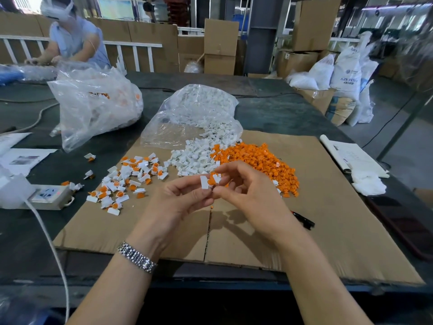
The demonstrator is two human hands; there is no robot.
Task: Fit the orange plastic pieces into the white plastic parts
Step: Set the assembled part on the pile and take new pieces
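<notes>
Both hands meet over the middle of the cardboard sheet (pixel 328 207) that covers the near part of the bench (pixel 269 113). The left hand (pixel 180 198) pinches a white plastic part (pixel 204 182) between thumb and fingertips; the right hand (pixel 243 191) is closed around an orange piece (pixel 212 180) pressed against that white part, fingers curled over it. Just beyond the hands, toward the sheet's far edge, lies a heap of loose orange pieces (pixel 260 160), touching a heap of white parts (pixel 196 158) that spills from an open clear bag (pixel 194 116). Finished white-and-orange assemblies (pixel 126 181) are scattered near the sheet's left edge. A second, fuller plastic bag (pixel 93 106) stands on the bench's far left. A black pen (pixel 303 219) lies on the sheet just right of the right wrist. A silver watch (pixel 137 256) circles the left wrist
</notes>
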